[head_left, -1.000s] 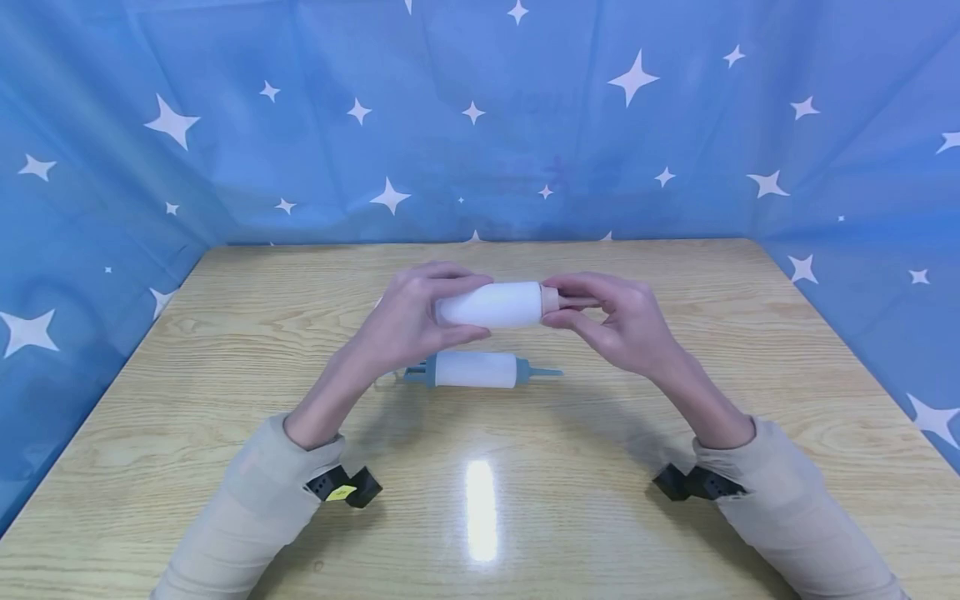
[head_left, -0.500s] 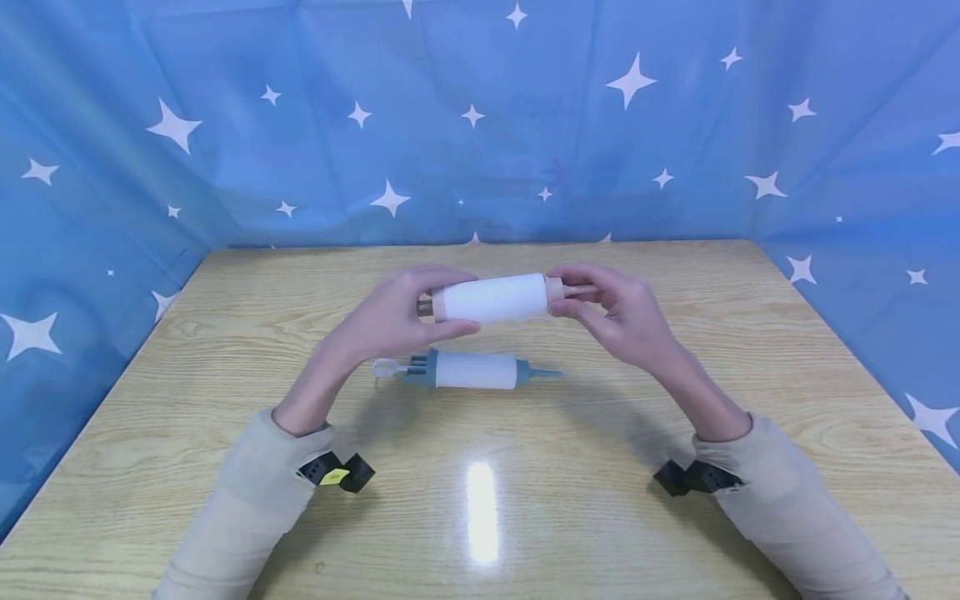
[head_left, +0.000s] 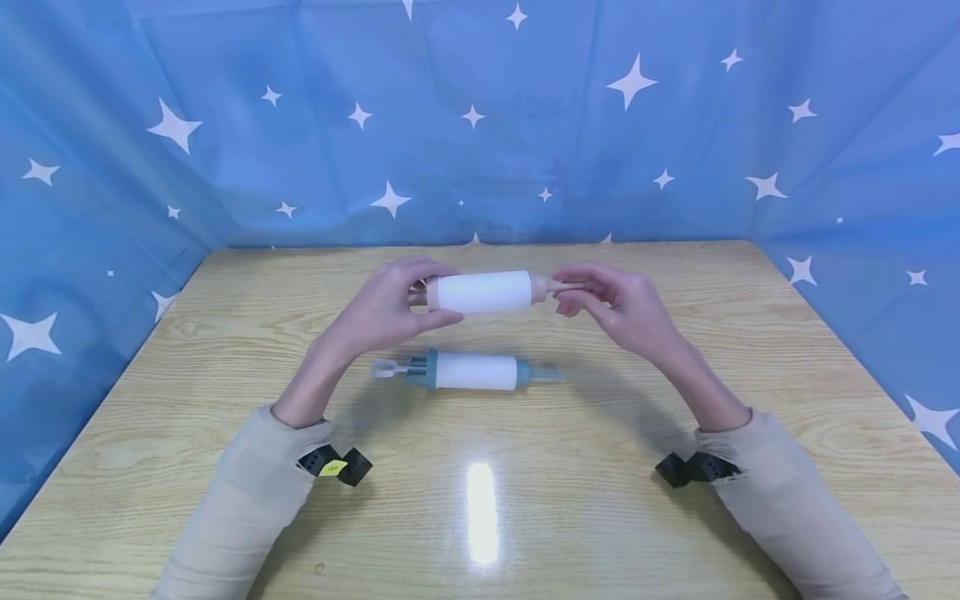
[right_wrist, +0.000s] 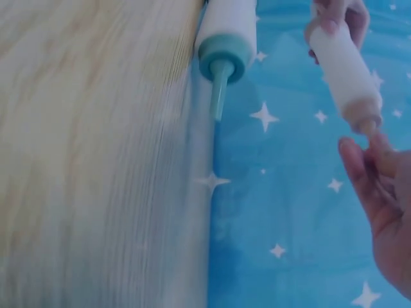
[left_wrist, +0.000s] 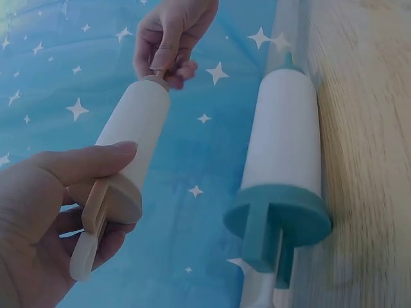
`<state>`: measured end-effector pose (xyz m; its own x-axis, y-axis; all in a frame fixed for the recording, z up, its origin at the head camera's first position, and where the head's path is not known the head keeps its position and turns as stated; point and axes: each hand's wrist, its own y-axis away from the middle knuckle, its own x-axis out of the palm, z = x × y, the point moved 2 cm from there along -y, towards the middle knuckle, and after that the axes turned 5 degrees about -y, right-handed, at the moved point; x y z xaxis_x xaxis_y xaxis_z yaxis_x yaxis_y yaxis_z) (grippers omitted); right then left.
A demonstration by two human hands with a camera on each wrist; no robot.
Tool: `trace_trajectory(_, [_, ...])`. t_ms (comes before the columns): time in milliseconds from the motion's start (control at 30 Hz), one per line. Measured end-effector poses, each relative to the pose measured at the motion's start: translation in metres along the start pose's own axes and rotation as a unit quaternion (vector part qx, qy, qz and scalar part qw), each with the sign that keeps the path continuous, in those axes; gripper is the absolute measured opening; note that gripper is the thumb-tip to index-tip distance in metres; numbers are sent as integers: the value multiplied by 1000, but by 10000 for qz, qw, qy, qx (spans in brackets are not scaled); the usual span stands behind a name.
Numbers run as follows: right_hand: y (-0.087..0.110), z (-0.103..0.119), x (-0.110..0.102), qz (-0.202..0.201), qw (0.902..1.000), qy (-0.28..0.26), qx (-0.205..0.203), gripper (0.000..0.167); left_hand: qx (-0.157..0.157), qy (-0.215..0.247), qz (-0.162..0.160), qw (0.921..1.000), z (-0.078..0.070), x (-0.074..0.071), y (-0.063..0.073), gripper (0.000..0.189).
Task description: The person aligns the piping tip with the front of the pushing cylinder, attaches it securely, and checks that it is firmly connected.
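Observation:
A syringe-shaped tube point(head_left: 484, 292) with a white barrel and pinkish-beige ends is held level above the table. My left hand point(head_left: 393, 304) grips its flanged rear end, the thumb lying along the barrel in the left wrist view. Behind that flange stick out beige prongs and a pale loop point(left_wrist: 83, 256). At the other end, my right hand point(head_left: 611, 304) pinches the thin beige nozzle point(head_left: 562, 285) between thumb and fingers. A second tube point(head_left: 476, 371), with teal ends, a teal nozzle point(right_wrist: 219, 96) and a clear ring point(head_left: 386, 368), lies on the table just nearer than the held one.
The wood-grain table point(head_left: 585, 517) reaches back to a blue curtain point(head_left: 480, 108) with white stars, which also hangs at both sides. A bright light reflection shows on the tabletop in front. Each beige sleeve point(head_left: 240, 492) carries a small black wrist camera point(head_left: 336, 463).
My left hand has shifted back from the barrel to the flanged end. My right hand has slid from the collar out onto the nozzle. The beige-ended tube has moved slightly up and left.

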<state>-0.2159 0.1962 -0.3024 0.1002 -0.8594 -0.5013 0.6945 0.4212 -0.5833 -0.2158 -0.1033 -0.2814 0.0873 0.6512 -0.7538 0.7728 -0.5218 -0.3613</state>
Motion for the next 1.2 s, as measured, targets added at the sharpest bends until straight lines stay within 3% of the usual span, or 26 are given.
trace_trajectory(133, [0, -7, -5, -93, 9994, 258, 228, 13, -46, -60, -65, 10000, 7, 1, -1, 50])
trace_trajectory(367, [-3, -15, -2, -213, 9944, 1030, -93, 12, -124, -190, 89, 9997, 20, 5, -3, 52])
trace_trajectory(533, [-3, -20, 3, -136, 9941, 1078, -55, 11, -259, -394, 334, 9983, 30, 8, -1, 51])
trace_trajectory(767, [-3, -29, 7, 405, 9911, 1137, 563, 14, -281, -632, 591, 9959, 41, 14, 1, 56])
trace_trajectory(1067, [-8, -41, 9, 920, 9803, 808, 1549, 12, -456, -486, 222, 9975, 56, 23, -3, 58])
trace_trajectory(1200, [-8, -47, 8, 1017, 9760, 726, 1781, 10, -674, -497, 242, 9962, 60, 27, -4, 56])
